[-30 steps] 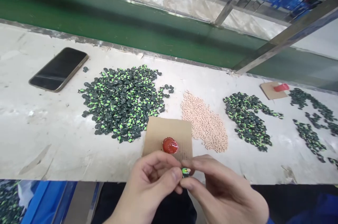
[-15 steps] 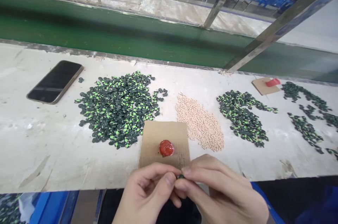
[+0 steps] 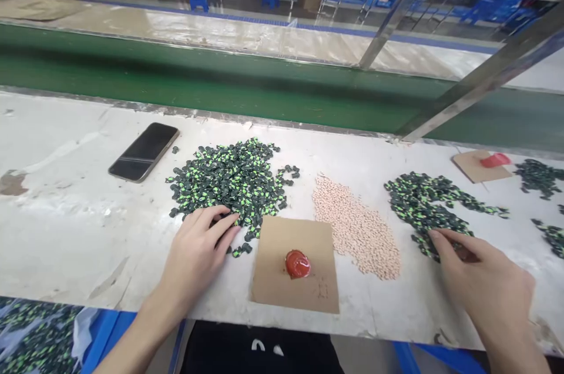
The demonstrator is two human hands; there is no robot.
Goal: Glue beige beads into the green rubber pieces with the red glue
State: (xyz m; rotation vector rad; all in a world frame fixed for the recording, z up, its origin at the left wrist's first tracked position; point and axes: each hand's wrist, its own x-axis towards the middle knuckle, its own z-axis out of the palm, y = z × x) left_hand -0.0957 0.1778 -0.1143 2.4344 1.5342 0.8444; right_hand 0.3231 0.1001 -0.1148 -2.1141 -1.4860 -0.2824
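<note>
My left hand (image 3: pixel 198 253) lies palm down on the white bench (image 3: pixel 66 227), fingertips touching the near edge of a large pile of small black-and-green parts (image 3: pixel 229 180). My right hand (image 3: pixel 482 277) reaches to the near edge of a second black-and-green pile (image 3: pixel 423 204); I cannot tell whether its fingers pinch a part. Between the hands lies a cardboard square (image 3: pixel 297 265) with a red blob (image 3: pixel 297 263) on it. A heap of small pinkish beads (image 3: pixel 356 227) sits just right of the cardboard.
A dark phone (image 3: pixel 144 151) lies face up at the left. Another cardboard piece with a red lump (image 3: pixel 482 164) and more green-black parts (image 3: pixel 540 175) are at the far right. A green conveyor belt (image 3: pixel 198 80) runs behind the bench. A blue bin (image 3: pixel 35 333) sits below left.
Both hands were together at the bench front, pinching one small green-black part. They have now spread apart, left to the left pile, right to the right pile. The camera tilted up.
</note>
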